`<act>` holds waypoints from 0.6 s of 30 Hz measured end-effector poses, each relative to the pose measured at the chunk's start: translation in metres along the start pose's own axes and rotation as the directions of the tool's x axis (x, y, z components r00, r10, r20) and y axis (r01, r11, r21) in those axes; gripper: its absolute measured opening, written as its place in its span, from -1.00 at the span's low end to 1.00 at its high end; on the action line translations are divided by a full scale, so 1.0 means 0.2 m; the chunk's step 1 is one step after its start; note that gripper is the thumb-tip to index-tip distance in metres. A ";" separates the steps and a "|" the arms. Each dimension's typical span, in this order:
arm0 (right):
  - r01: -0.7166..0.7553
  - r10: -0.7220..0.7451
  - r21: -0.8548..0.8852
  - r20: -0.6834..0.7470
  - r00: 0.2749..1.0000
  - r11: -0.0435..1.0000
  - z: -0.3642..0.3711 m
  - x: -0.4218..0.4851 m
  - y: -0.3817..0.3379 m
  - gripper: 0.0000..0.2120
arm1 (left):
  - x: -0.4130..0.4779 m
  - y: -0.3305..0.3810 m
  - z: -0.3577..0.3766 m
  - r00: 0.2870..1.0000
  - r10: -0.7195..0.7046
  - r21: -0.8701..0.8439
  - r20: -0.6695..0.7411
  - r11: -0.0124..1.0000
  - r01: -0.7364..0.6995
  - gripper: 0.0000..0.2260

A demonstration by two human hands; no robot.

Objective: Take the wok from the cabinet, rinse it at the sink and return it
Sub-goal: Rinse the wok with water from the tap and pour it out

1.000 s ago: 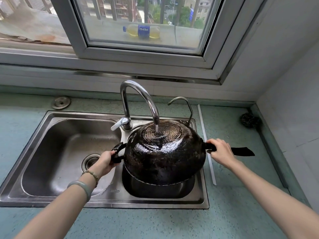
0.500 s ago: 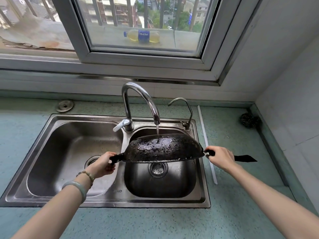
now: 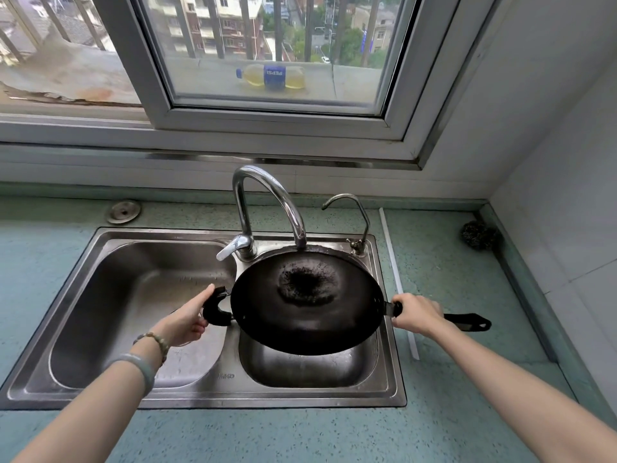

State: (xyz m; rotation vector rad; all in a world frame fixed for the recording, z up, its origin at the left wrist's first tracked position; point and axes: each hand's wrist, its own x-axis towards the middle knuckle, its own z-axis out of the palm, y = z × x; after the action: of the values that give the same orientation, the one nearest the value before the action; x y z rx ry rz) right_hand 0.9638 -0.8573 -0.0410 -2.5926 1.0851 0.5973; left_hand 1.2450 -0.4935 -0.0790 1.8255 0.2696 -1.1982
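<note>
The black wok (image 3: 307, 325) is held over the right basin of the steel double sink (image 3: 213, 392), its inside facing up and tilted toward me. Water from the tall faucet (image 3: 267, 195) splashes in its middle. My left hand (image 3: 187, 319) grips the small loop handle on the wok's left side. My right hand (image 3: 417, 315) is closed around the long black handle, whose end sticks out to the right over the counter.
A second small tap (image 3: 354, 212) stands behind the right basin. A steel scourer (image 3: 477, 235) lies in the back right corner of the green counter (image 3: 450, 285). A metal cap (image 3: 124, 211) sits behind the left basin. The window sill holds a bottle (image 3: 272, 76) outside.
The wok has been turned over: a second ago its blackened underside faced up under the stream, then it stood edge-on, and now the inside faces up. Both hands kept their grip.
</note>
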 end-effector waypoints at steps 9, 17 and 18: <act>0.033 -0.034 -0.021 -0.047 0.998 0.999 -0.07 0.03 0.03 -0.82 | 0.04 -0.04 0.02 0.982 0.175 0.113 0.068 0.977 -0.181 -0.72; 0.090 -0.095 -0.092 -0.053 0.994 0.992 -0.15 0.06 0.02 -0.83 | 0.08 0.03 0.04 0.937 0.341 0.295 -0.080 0.906 -0.304 -0.77; 0.089 -0.093 -0.099 -0.036 0.995 0.991 -0.15 0.06 0.02 -0.82 | 0.08 0.04 0.03 0.938 0.339 0.305 -0.077 0.903 -0.301 -0.75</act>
State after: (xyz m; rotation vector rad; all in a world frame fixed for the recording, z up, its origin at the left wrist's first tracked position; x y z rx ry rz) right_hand 0.9767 -0.8786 -0.0203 -2.7327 0.9663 0.5927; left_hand 1.2533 -0.5075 -0.0879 2.1063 -0.1435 -0.9239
